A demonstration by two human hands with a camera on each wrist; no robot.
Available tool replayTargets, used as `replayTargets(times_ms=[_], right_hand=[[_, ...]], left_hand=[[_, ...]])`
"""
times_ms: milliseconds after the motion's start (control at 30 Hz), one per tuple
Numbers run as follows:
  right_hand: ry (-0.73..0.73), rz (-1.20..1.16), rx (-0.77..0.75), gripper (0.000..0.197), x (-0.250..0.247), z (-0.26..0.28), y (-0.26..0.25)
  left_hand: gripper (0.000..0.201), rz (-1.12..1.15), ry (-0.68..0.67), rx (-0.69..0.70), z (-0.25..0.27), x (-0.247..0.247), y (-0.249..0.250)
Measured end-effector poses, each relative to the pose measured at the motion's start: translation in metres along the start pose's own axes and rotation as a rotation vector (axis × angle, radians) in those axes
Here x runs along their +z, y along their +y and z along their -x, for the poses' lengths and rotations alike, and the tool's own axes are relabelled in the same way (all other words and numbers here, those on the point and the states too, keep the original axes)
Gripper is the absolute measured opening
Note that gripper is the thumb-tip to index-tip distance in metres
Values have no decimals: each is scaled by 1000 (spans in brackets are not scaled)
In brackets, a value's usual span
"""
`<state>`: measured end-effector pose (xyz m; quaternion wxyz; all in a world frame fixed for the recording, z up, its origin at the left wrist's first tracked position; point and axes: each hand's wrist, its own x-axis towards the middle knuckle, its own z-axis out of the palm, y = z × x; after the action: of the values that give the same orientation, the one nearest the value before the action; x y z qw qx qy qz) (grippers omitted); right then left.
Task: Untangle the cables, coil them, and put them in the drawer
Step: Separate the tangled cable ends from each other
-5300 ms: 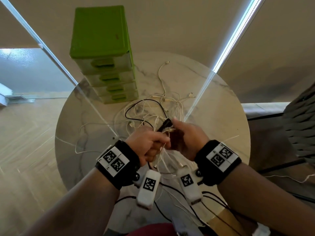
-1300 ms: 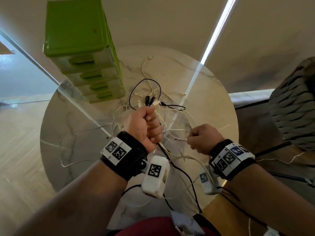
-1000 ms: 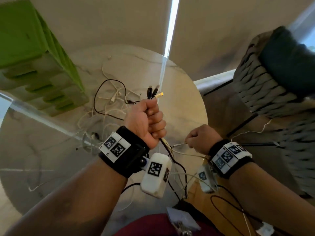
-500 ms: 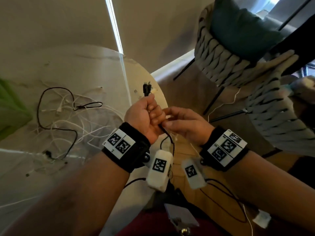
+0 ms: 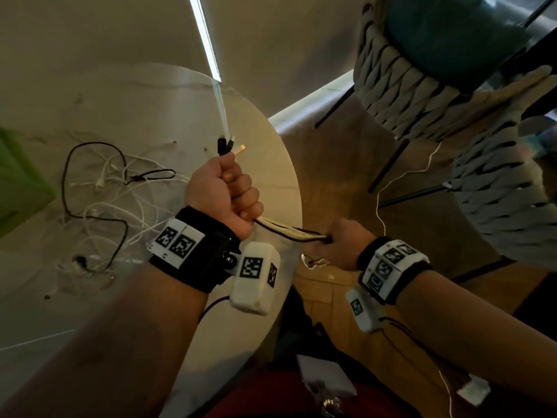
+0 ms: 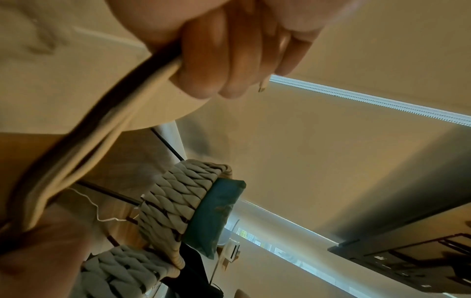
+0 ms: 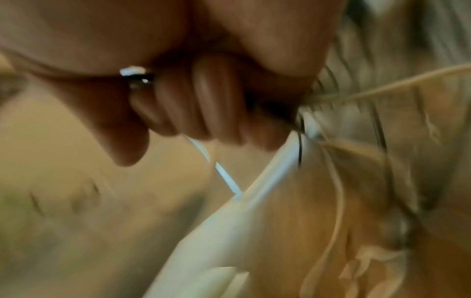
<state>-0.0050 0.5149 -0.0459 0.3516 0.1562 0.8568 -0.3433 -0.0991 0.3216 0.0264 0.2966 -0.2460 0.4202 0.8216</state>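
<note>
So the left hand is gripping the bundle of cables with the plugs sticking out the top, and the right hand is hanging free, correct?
Not quite. The left hand does grip the bundle of cables, plugs on top, but the head view shows the right hand gripping that bundle too.

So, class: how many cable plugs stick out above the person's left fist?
3: two black plugs side by side and a pale gold-tipped one to their right, above the left hand. Others may be hidden inside.

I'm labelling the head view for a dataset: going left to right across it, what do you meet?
Green drawer unit → loose cable tangle on the table → left hand → cable bundle → right hand → woven chair.
</note>
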Motion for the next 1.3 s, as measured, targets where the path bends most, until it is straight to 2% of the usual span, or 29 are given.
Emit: replayTargets(times_ms=[33,133,167,300,367,433,533,600,667,700,767,800,900,1033,1100,1233,1300], right_hand=[[-7,96,23,38,2,-3,1],[-13,42,75,48,3,-13,-2],[2,98,78,49,3,-16,-1],[-30,592,156,44,2,-26,3],[-30,661,115,38,1,-28,-7],[11,557,-65,54,2,-26,-22],[130,85,-403,74,2,-10,-56],[138,-64,-581,80,5,2,-82],[92,-159,-659,70,11,10,-108],[58,-216,-658,56,15,12,-120],[13,-249,-645,23,22,11,-129],[-2,-232,-620,18,25,7,-126],[-45,-98,-403,40,27,-7,-97],[-30,45,-100,26,24,-24,-44],[4,94,-6,29,23,-33,-22],[4,390,150,32,11,-36,21],[-4,383,202,38,4,-34,44]], left_hand=[[43,6,-1,5,1,-4,1],[41,35,21,42,8,-20,12],[41,54,32,65,10,-28,21],[41,146,66,175,21,-55,56],[41,162,80,214,27,-61,60],[41,160,86,223,30,-60,52],[42,133,61,194,30,-52,33],[43,114,18,167,30,-45,22],[43,115,-24,158,31,-38,15],[43,110,-37,159,31,-36,14],[42,80,-61,156,33,-34,18],[41,67,-73,156,34,-34,24],[40,22,-30,185,37,-46,52],[40,-101,84,234,34,-70,71],[42,-154,116,232,31,-74,64],[44,-136,132,231,27,-71,63],[44,-100,144,234,27,-72,69]])
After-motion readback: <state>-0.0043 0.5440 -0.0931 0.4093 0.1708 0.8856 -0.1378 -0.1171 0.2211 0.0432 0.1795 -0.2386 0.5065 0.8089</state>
